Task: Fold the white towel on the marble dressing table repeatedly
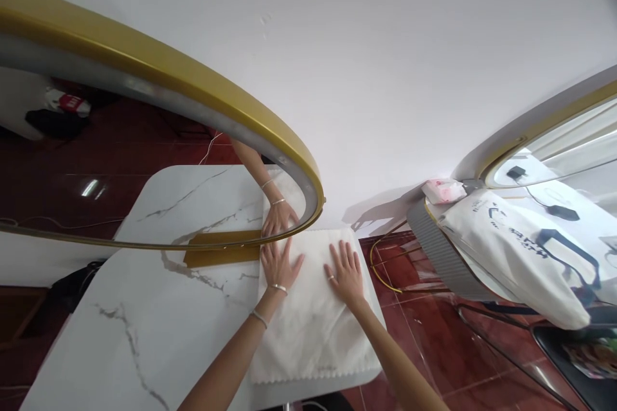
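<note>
A white cloth (313,334) with a scalloped edge lies over the right end of a white marbled table (159,327). My left hand (279,268) rests flat on the cloth's far left part, fingers spread, close to the mirror's base. To its right, my right hand (346,273) is also laid flat on the cloth with fingers apart. Neither hand grips anything. The cloth looks lightly wrinkled between and below the hands.
A gold-framed mirror (270,119) stands on the table on a gold base (216,257). At the right, a second table holds a tissue pack (443,191) and a white tote bag (511,250). Red tiled floor (409,347) lies between the tables.
</note>
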Motion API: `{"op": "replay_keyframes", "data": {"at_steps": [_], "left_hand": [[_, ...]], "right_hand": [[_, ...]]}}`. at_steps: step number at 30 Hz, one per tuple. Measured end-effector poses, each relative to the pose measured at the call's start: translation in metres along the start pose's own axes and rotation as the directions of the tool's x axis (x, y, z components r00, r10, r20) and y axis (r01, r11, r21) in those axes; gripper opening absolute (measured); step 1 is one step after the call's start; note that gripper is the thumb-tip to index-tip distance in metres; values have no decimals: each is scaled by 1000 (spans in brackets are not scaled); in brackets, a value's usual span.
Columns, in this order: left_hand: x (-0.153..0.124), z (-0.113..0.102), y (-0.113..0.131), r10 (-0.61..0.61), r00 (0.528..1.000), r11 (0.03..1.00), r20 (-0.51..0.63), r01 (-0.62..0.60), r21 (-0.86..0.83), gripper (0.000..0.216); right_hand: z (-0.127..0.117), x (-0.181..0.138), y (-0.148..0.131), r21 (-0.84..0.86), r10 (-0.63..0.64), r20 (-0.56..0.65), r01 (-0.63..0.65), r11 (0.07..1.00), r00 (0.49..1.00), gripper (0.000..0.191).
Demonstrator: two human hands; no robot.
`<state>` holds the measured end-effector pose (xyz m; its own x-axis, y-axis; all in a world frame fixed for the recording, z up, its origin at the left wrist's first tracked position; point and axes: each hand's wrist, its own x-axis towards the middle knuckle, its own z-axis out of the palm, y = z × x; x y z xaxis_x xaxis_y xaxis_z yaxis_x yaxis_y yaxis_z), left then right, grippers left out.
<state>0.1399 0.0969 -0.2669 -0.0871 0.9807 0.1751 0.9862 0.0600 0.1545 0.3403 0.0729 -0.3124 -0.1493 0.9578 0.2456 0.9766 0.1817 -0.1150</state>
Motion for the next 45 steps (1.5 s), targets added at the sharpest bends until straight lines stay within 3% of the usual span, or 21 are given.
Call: {"op": "replay_keyframes", "data": {"at_steps": [5, 8, 10, 12, 15, 18, 21, 24, 29, 33, 36, 42, 45], "left_hand": [[42, 2, 21, -98, 987, 995, 131, 101, -18, 62], [54, 7, 36, -1, 994, 998, 108, 8, -68, 52], [46, 8, 42, 60, 993, 993, 99, -49, -108, 48], [20, 9, 43, 101, 992, 986, 72, -90, -142, 48], [-45, 8, 35, 126, 992, 975, -24, -129, -180, 56], [-110, 7, 21, 140, 989, 973, -53, -148, -180, 64], [-137, 8, 9, 171, 985, 969, -13, -171, -177, 66], [-119, 11, 5, 197, 980, 964, 23, -189, -187, 66], [-53, 18, 14, 224, 973, 959, 53, -210, -190, 60], [-35, 17, 20, 323, 942, 934, 95, -301, -193, 49], [-57, 11, 17, 339, 937, 931, 87, -321, -175, 60], [-151, -4, -10, 379, 924, 920, 56, -369, -128, 71], [-185, -7, -23, 375, 926, 922, 37, -369, -114, 70]], "right_hand": [[1, 53, 25, -1, -58, 50, 58, 998, 997, 56], [3, 82, 36, 24, -73, 55, 72, 997, 996, 55], [3, 84, 37, 56, -49, 2, 49, 997, 999, 51], [-1, 69, 34, 92, -3, -61, 8, 996, 998, 45], [-12, 16, 24, 119, 34, -96, -22, 993, 995, 43], [-26, -51, 10, 78, 16, -57, -12, 997, 998, 54], [-33, -95, 0, 31, 30, 24, -31, 999, 999, 64], [-30, -87, -2, -1, 69, 71, -69, 998, 995, 66], [-18, -9, 6, -25, 82, 130, -79, 997, 988, 61], [-21, 19, 8, -28, 90, 168, -87, 996, 982, 60], [-31, -8, 4, -18, 45, 167, -43, 999, 985, 64], [-47, -109, -26, 51, -30, 101, 25, 998, 994, 72], [-45, -139, -42, 76, -28, 54, 24, 997, 998, 70]]}}
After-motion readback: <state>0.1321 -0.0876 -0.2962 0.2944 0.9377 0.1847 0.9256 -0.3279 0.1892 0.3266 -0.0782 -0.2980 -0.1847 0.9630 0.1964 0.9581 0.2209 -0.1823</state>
